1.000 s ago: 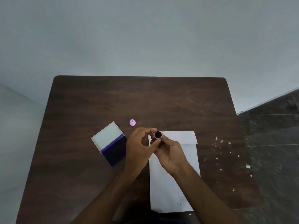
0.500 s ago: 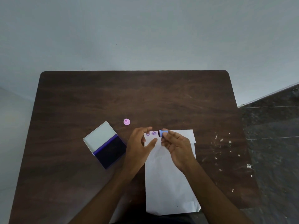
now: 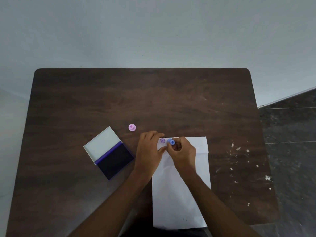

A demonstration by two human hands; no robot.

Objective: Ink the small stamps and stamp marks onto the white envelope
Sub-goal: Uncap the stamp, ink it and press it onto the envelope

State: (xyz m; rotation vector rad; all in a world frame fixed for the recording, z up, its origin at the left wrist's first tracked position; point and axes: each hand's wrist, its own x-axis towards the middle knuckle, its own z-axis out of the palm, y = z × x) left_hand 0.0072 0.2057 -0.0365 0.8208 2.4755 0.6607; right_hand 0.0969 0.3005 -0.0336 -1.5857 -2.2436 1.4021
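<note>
A white envelope lies lengthwise on the dark wooden table, its flap end far from me. My right hand pinches a small blue stamp standing upright on the envelope's far left corner. A purple stamped mark shows just left of the stamp. My left hand rests on the envelope's left edge, fingers straight, thumb near the stamp. A small pink stamp stands alone on the table, farther left. An open ink pad with a dark purple pad and white lid lies to the left.
White paint flecks dot the table's right side. The table's far edge meets a pale wall. A dark tiled floor shows beyond the right edge.
One second ago both hands held the stamp up with its face toward me. The right hand has since turned it and set it down on the envelope; the left hand has let go.
</note>
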